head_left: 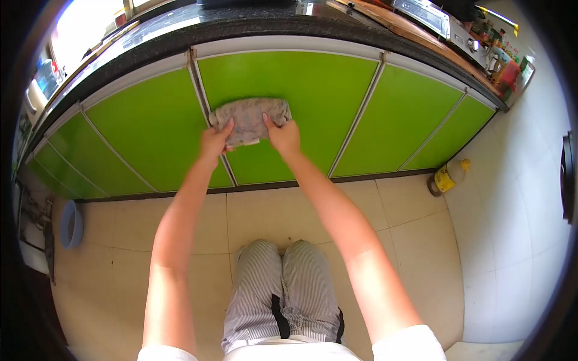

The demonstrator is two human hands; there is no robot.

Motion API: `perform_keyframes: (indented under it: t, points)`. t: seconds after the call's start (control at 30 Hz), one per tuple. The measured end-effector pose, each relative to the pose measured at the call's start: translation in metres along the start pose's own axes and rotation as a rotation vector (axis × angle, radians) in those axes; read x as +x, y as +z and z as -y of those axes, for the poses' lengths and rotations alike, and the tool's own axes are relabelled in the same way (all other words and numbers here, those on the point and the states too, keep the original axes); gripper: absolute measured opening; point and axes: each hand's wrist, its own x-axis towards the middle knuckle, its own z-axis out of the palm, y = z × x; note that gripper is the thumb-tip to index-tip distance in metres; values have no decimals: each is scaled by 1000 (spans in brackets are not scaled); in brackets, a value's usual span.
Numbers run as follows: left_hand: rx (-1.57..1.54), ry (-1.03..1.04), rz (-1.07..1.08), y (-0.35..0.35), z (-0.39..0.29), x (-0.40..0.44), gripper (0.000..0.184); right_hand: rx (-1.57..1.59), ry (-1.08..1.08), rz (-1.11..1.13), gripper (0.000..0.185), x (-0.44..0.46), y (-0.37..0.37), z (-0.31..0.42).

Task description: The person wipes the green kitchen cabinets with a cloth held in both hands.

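Observation:
Both arms reach forward toward the green cabinet doors, with a greyish folded cloth between the hands. My left hand grips the cloth's left end, thumb on top and fingers beneath. At the right end, my right hand holds it the same way, its thumb lying over the cloth. The cloth is in front of the middle door, near the metal strip on that door's left side. Whether it touches the door I cannot tell. Most of the fingers are hidden under the cloth.
Above the doors runs a dark stone countertop, with a silver appliance at its right. A blue basin is on the tiled floor at left. A yellow-labelled bottle stands by the white wall at right.

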Motion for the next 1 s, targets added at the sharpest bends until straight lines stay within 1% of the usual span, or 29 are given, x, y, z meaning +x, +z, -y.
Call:
perform_keyframes:
  t: [0.07, 0.13, 0.17, 0.23, 0.27, 0.33, 0.4, 0.47, 0.5, 0.57, 0.6, 0.67, 0.7, 0.77, 0.8, 0.87, 0.9, 0.93, 1.0]
  points:
    - [-1, -99, -17, 4, 34, 2, 51, -54, -49, -44, 55, -3, 14, -31]
    - [30, -161, -27, 8, 58, -5, 51, -138, 110, 90, 53, -13, 16, -48]
    - [46, -190, -31, 10, 60, -8, 51, -180, 188, 155, 52, -16, 13, -46]
    - [-71, -139, -53, 7, 56, -2, 50, 42, 160, 121, 51, -15, 9, -37]
    - [-127, -112, -67, 5, 50, 0, 49, 155, 146, 107, 50, -17, 5, -26]
    - [-34, 80, -62, -8, -4, -10, 49, 327, 47, 26, 51, -14, -5, 11]
    - [-11, 215, -126, -15, -45, -11, 51, 436, -108, -26, 46, -2, -9, 41]
    - [-252, 237, -89, -12, -73, -12, 50, 450, -236, -50, 52, -4, -21, 81]
    - [-373, 251, -72, -10, -76, -12, 49, 459, -207, -24, 48, -7, -25, 90]
    - [-317, 173, -83, -8, -57, -2, 47, 480, -156, 23, 41, -6, -29, 99]
    - [-291, 135, -86, -5, -46, 3, 45, 492, -166, 50, 40, -2, -24, 88]
    - [-370, 178, -91, 5, -21, 9, 44, 511, -183, 102, 37, 6, -11, 44]
    - [-406, 191, -93, 11, -7, 9, 43, 480, -152, 92, 36, 5, -7, 28]
    - [-379, 213, -114, 18, 22, 10, 44, 424, -86, 76, 33, -1, 7, -6]
    - [-361, 228, -124, 20, 37, 12, 45, 467, -101, 45, 35, -2, 16, -25]
    - [-291, 134, -137, 21, 87, 18, 46, 549, -129, -2, 40, -12, 38, -64]
    - [-256, 91, -148, 22, 115, 20, 47, 445, -14, 70, 40, -18, 44, -87]
    - [-221, -39, -129, 22, 146, 17, 50, 341, 98, 144, 40, -24, 49, -111]
    - [-123, -297, -99, 21, 203, 14, 54, 235, 272, 221, 31, -38, 69, -157]
